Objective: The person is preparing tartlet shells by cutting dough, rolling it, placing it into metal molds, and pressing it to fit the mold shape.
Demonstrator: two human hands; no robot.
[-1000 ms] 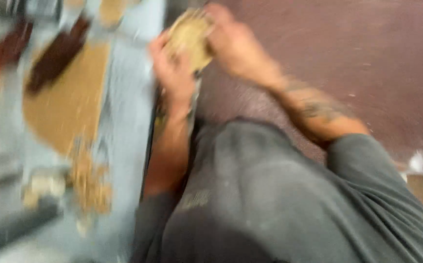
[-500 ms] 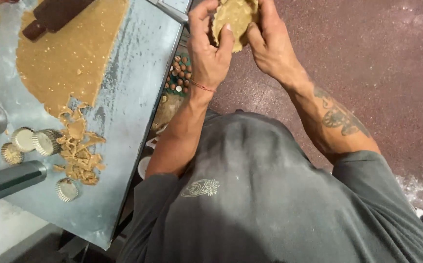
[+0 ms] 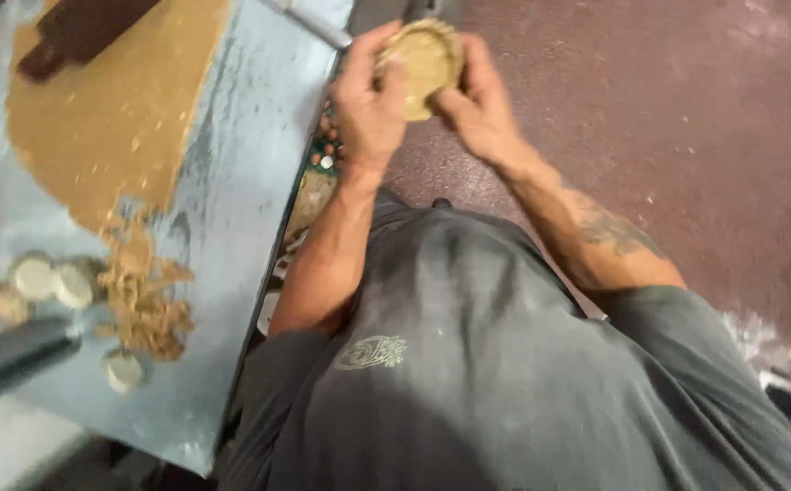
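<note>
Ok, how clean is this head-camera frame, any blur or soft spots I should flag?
Head view: motion blur smears the right hand and left hand around the round dough-lined tin; the small tins and dough scraps on the metal table are soft too. Lighting is even, with no harsh glare. The grey shirt reads clearest.

Tan dough round (image 3: 424,60) with a ridged edge. Light brown dough sheet (image 3: 118,109) on grey-blue table (image 3: 231,227). Dark brown rolling pin (image 3: 81,32). Dark red floor (image 3: 686,118). Grey shirt (image 3: 468,382).
</note>
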